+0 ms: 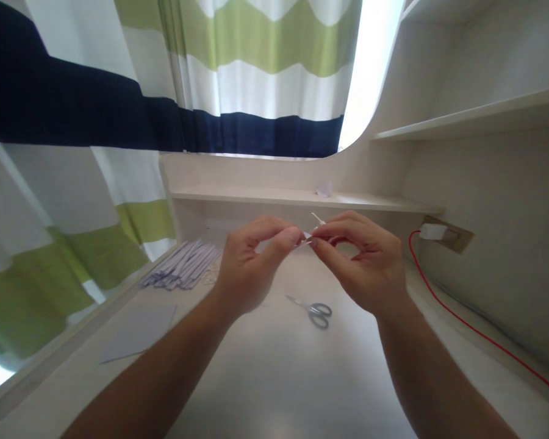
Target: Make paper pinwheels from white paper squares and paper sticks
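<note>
Roughly midway between the two hands, raised over the table point(274, 378), sits a small white piece point(306, 236), mostly hidden by fingertips. Its visible part appears to run crosswise from hand to hand, though its full long axis cannot be told. It lies at the tips of both, so neither hand is clearly nearer. The left hand point(251, 265) pinches it, thumb against curled fingers with almost no gap; the right hand point(366, 262) meets it from the other side, thumb and forefinger closed on it. A thin pale tip point(318, 218) juts above the right fingers; what it belongs to is hidden. Below, between the forearms, scissors point(319, 314) rest with blades pointing away to the left. Farther left lie a heap of pale strips point(183, 265) and, nearer the person, a flat sheet point(139, 332).
</note>
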`<state>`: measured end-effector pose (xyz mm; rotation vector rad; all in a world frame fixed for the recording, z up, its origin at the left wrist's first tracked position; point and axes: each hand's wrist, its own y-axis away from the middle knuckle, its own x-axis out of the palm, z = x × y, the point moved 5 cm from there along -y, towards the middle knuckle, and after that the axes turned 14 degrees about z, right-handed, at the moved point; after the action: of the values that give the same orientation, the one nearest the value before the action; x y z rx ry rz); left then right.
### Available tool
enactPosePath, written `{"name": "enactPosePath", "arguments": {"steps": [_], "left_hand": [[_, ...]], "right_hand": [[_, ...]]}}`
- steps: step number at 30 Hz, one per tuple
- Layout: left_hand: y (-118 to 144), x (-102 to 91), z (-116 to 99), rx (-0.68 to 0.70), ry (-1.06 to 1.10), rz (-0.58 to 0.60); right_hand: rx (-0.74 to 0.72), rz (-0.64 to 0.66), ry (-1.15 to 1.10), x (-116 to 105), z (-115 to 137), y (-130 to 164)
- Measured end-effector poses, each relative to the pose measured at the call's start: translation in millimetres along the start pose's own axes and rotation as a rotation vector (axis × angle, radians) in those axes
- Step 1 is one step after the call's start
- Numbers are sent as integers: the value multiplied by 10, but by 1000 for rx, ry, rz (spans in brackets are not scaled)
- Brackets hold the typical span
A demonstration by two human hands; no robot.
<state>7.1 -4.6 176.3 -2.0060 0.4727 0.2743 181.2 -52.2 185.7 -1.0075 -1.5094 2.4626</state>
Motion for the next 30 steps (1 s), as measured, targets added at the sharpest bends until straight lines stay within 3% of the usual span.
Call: {"name": "enactPosePath", "arguments": {"steps": [3,7,11,18,23,30], "left_hand": [[12,21,34,-68,-15,18],[30,25,-50,-13,-178,-8],[50,29,-95,39,-238,-58],[42,44,-50,4,-257,-37],[46,59,-61,23,-261,-35],[70,43,-84,108,-364,-85]], "right_hand": [[-36,11,63,-9,39,27],[-51,14,78,1,54,49],[34,53,-1,-1,2,53],[214,-68,-236,-109,-172,84],[239,-8,-360,-56,-94,94],[265,225,-530,36,-68,116]]}}
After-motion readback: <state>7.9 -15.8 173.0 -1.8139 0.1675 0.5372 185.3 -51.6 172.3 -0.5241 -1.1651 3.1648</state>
